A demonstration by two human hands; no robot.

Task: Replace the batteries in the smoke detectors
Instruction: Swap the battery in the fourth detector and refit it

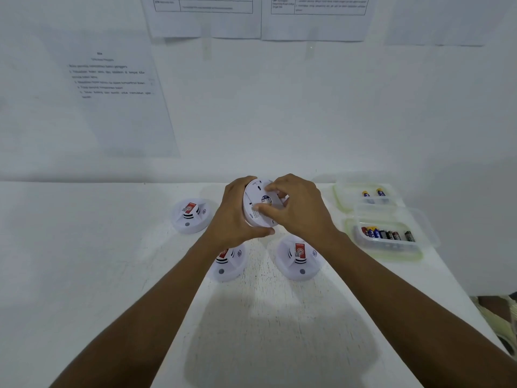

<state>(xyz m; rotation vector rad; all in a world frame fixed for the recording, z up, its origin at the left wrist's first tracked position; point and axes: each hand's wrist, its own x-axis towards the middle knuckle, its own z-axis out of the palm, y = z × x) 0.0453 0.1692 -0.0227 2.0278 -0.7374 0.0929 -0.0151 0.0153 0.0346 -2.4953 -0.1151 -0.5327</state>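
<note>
One smoke detector is up off the table, tipped on edge with its labelled back towards us, held above the other units. The left hand has its grip clamped round the rim from the left, thumb underneath. The right hand has its grip closed on the back, thumb and curled fingertips bearing on the back plate. I read this as the opening step: working the back or the battery cover loose. Whether it has given at all is hard to say, because the fingers hide the seam. The next move calls for a steady hold from the left while the right twists or prises, and then the old cells can come out. Face up on the table wait a left detector, a middle detector partly under the left forearm, and a right detector. Off to the right, a near tub holds a row of batteries, and a far tub just behind it holds a pair of batteries. The white table is pushed against a white wall, with printed sheets stuck up on it.
</note>
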